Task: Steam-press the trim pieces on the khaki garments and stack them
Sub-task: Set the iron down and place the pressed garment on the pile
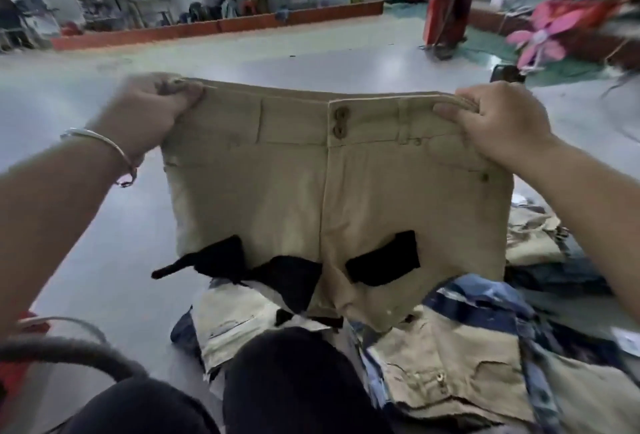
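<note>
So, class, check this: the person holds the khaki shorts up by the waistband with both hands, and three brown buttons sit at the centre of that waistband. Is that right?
Not quite. The head view shows two brown buttons at the centre of the waistband, not three. The rest holds: the left hand and right hand both grip the khaki shorts by the waistband, held up.

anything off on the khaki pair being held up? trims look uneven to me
Yes. On the khaki garment, the right black trim piece lies flat, but the left black trim is bunched, with a strip sticking out past the side edge. Both hands, left and right, grip the waistband corners.
</note>
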### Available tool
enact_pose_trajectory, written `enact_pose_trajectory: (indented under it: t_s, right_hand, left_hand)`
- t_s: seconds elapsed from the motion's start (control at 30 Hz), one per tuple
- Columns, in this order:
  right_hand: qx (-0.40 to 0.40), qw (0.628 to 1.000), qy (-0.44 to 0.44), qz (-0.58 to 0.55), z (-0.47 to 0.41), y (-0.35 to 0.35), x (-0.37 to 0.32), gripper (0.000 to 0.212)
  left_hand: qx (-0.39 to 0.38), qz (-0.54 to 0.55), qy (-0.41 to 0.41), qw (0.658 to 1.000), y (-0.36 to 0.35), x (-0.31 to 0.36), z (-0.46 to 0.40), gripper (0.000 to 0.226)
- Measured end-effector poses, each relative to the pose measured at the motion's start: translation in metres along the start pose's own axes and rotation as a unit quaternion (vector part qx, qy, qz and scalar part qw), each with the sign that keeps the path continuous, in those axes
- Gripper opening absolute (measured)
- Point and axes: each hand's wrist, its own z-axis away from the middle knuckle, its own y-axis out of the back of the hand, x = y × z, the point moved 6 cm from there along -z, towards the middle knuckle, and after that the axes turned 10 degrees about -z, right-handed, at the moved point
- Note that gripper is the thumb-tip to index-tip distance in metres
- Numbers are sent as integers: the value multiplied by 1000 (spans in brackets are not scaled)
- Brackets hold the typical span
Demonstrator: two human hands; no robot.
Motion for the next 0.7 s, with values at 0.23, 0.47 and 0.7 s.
enact_pose_trajectory:
  t_s: [0.23, 0.47, 0.7]
  right_hand:
    - [25, 990, -89, 110, 55, 14, 137, 47]
    - [-3, 988, -142, 64, 200, -59, 236, 44]
    - [-433, 830, -331, 120, 377, -205, 316, 48]
  left_hand:
    - [-104, 117, -5, 988, -162, 17, 0, 11]
    - [-306, -24, -64, 949, -335, -71, 56, 17]
    - [-660, -411, -54, 626, -493, -226, 221, 29]
